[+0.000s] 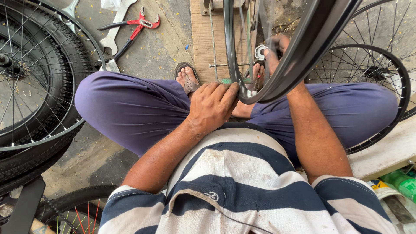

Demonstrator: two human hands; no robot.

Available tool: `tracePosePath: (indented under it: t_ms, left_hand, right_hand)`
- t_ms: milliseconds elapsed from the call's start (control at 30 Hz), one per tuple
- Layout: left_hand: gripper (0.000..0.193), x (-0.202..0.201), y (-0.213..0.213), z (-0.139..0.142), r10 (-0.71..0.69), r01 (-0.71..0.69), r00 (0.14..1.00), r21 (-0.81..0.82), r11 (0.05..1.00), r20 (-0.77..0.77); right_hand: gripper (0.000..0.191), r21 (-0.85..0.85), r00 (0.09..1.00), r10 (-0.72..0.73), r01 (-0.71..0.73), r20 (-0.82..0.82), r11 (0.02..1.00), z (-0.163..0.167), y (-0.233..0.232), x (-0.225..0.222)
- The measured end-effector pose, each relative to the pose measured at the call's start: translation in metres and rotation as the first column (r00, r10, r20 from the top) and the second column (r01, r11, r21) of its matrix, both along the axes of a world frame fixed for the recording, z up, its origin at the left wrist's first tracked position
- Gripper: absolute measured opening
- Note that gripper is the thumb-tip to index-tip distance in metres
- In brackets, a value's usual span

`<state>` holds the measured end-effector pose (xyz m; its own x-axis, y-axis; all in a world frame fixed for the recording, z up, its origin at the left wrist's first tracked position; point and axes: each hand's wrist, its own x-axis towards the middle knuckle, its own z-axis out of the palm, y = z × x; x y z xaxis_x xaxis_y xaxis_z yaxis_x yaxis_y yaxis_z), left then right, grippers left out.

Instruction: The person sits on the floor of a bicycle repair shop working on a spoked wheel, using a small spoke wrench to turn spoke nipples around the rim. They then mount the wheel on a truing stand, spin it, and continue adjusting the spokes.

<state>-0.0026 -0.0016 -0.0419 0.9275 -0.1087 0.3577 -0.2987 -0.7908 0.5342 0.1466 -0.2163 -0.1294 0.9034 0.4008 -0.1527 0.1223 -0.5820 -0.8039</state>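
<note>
head view: the left hand (pixel 212 106) grips the lower edge of a bare dark metal bicycle rim (pixel 286 73) standing upright between the knees. the right hand (pixel 275 50) reaches behind the rim, blurred; whether it is clenched, i cannot tell. spoked tyred wheels (pixel 39 86) crowd both sides; red-handled pliers (pixel 134 26) lie on the open concrete floor (pixel 160 52) ahead.
</note>
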Motion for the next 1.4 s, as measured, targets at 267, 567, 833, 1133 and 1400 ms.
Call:
tracePosePath:
  t_ms: [267, 567, 833, 1133, 1400]
  left_hand:
    - [0.032, 0.039, 0.03, 0.043, 0.053, -0.038, 0.998, -0.394, 0.919, 0.027]
    - [0.049, 0.08, 0.022, 0.079, -0.195, 0.253, 0.965, -0.824, 0.506, 0.176]
    - [0.023, 0.034, 0.014, -0.015, -0.017, -0.478, 0.816, -0.69, 0.543, -0.578]
    - [0.023, 0.042, 0.017, -0.069, 0.22, -0.243, 0.898, -0.012, 0.97, -0.38]
    - [0.008, 0.055, 0.014, -0.068, 0.227, -0.236, 0.849, 0.042, 0.971, -0.477]
  right_hand:
    - [0.021, 0.188, 0.997, 0.055, -0.045, -0.048, 0.981, -0.014, -0.003, 0.004]
    - [0.025, 0.183, 0.993, 0.018, -0.04, 0.117, 0.982, -0.019, -0.008, 0.007]
    - [0.024, 0.152, 0.999, 0.022, -0.026, 0.027, 0.988, -0.008, 0.0, 0.01]
    - [0.021, 0.11, 1.0, 0.005, -0.006, 0.004, 0.994, -0.006, 0.008, 0.009]
    - [0.021, 0.128, 0.999, 0.014, -0.019, 0.047, 0.992, -0.009, 0.006, 0.01]
